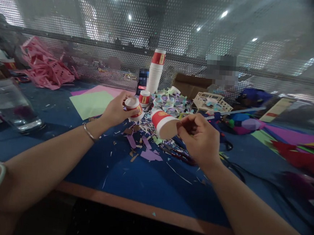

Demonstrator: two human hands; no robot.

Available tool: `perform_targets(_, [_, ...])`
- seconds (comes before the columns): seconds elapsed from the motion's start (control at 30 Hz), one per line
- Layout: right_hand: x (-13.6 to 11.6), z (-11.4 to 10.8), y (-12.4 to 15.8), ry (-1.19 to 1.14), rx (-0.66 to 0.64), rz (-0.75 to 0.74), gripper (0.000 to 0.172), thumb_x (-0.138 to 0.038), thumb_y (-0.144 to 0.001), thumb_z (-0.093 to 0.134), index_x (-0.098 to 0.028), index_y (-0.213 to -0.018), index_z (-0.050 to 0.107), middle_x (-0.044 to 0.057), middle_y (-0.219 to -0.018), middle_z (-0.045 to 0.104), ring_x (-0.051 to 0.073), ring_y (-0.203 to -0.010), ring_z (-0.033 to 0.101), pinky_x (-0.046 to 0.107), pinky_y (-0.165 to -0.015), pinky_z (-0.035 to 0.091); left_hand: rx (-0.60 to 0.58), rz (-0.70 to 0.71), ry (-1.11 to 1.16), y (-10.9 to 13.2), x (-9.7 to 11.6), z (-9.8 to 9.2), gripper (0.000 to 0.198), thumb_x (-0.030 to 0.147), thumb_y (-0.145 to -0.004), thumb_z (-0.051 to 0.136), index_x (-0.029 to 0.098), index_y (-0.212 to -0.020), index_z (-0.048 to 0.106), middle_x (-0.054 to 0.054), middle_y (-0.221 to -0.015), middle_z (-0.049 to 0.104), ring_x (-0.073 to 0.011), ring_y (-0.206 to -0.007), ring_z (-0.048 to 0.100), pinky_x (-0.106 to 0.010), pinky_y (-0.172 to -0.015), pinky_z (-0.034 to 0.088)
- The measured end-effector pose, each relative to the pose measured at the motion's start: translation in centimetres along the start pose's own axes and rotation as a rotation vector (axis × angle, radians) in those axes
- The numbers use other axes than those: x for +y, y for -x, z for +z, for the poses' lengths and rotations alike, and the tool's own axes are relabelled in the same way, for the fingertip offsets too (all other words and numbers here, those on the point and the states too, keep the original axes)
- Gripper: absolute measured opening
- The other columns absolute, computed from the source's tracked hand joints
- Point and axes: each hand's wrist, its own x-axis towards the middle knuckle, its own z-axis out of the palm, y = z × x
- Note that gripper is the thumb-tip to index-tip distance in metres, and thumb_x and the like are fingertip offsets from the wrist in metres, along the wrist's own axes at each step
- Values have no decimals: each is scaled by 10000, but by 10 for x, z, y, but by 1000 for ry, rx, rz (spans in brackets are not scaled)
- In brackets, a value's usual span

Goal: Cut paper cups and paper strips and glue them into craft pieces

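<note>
My left hand is closed around a red-and-white paper cup, held with its pale round end tipped up. With thumb and fingers pinched, my right hand grips the edge of a second paper cup, which lies tilted in the air, its tan round end towards me. The two cups are apart, above paper scraps on the blue table. Just behind them stands another paper cup, and farther back rises a tall stack of nested paper cups.
Cut paper rings and scraps pile up behind the cups. Coloured paper sheets lie left, near crumpled pink paper and a clear glass jar. A phone stands by the stack. A black cable runs along the right.
</note>
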Motion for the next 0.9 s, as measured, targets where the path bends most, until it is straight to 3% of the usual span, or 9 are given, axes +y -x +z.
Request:
perform_targets(0.2, [0,1,-1,-3,3,19,97,-264,-862,673,-229,-863,582,6,-738,633,158,-621,625,301,-579,507,-97,104,-168,-2,-16,14,543,303,-797,736,197,-1301,561,-116,-1253,658,-269,-1116,613,-420,-963,504])
perform_targets(0.33, [-2,1,-1,-13,14,23,103,-261,-859,675,-231,-857,576,4,-733,628,156,-617,626,304,-588,512,18,153,-257,2,0,13,612,352,-849,688,177,-1400,485,-174,-1384,559,-317,-1261,516,-476,-1074,431])
perform_targets(0.4, [-3,0,-1,-7,19,19,103,-260,-859,673,-233,-859,573,4,-736,627,157,-624,627,304,-594,514,62,149,-163,7,14,11,594,427,-890,641,198,-1410,470,-160,-1383,555,-295,-1216,542,-430,-996,493])
perform_targets(0.5, [-4,0,0,10,12,-2,92,-245,-859,666,-234,-865,575,7,-754,629,162,-656,626,308,-613,514,-126,51,102,19,36,12,550,488,-919,595,203,-1377,490,-144,-1274,625,-260,-1107,626,-364,-865,550])
perform_targets(0.6, [-7,0,1,49,7,-59,82,-212,-852,660,-232,-858,581,6,-780,621,158,-680,612,313,-645,507,-347,-25,243,33,54,16,651,546,-854,671,231,-1387,471,-154,-1375,578,-285,-1119,632,-363,-818,564])
perform_targets(0.73, [-12,0,2,45,-3,-108,82,-190,-859,649,-231,-847,579,3,-795,598,153,-691,603,314,-669,506,-399,73,211,46,65,19,818,550,-746,780,271,-1436,442,-140,-1487,480,-344,-1238,561,-389,-858,562])
perform_targets(0.8, [-14,-1,3,23,-21,-103,60,-200,-876,642,-231,-876,591,12,-817,609,157,-715,615,312,-682,513,-392,88,195,47,66,18,815,541,-736,788,275,-1432,458,-144,-1449,515,-351,-1207,582,-410,-875,554])
perform_targets(0.9, [-15,-6,1,21,-73,-85,80,-249,-894,647,-226,-964,614,28,-867,645,156,-723,624,295,-660,516,-371,-6,252,43,64,15,733,501,-739,791,268,-1374,508,-140,-1328,613,-322,-1089,648,-413,-839,558])
